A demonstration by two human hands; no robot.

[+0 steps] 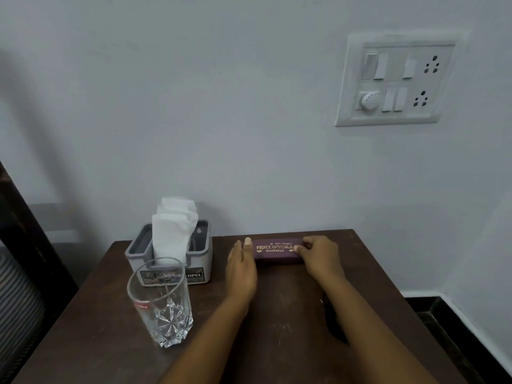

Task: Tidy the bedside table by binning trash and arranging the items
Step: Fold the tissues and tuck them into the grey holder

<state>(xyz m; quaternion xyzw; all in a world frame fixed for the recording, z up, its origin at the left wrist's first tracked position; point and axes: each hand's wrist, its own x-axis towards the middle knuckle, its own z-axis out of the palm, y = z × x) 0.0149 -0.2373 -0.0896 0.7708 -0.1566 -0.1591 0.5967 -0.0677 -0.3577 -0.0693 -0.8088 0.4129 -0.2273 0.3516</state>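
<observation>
The purple spectacle case (274, 252) lies flat on the tabletop (277, 314), caught between the two hands near the back edge and close to the wall (249, 134). The left hand (241, 268) stands on its edge with its fingers (247, 243) straight and together, set against the case's left end like a stop. They curl round nothing. The right hand (321, 254) takes the other end, with its fingers (297, 248) bent over it, the thumb on the near face and the rest over the top and far side.

This two-sided hold reads as squaring the case. One hand gives a flat surface to push against while the other grips and steers, so the long side can run parallel to the wall instead of sitting askew. The gold lettering faces up and toward the person, which suggests the case is being set lid upward.

To the left of the straight fingers, just beside them, is a grey tissue holder (199, 261) with white tissues (171, 231) standing out of its slot. Nearer the person than those fingers, and further left, an empty cut glass (160, 303) stands upright in front of the holder. Both are lined up along that side, so the case seems meant to fill the space to their right. A dark object (336, 325) lies under the right forearm, and what it is cannot be told. No trash shows on the tabletop.
</observation>
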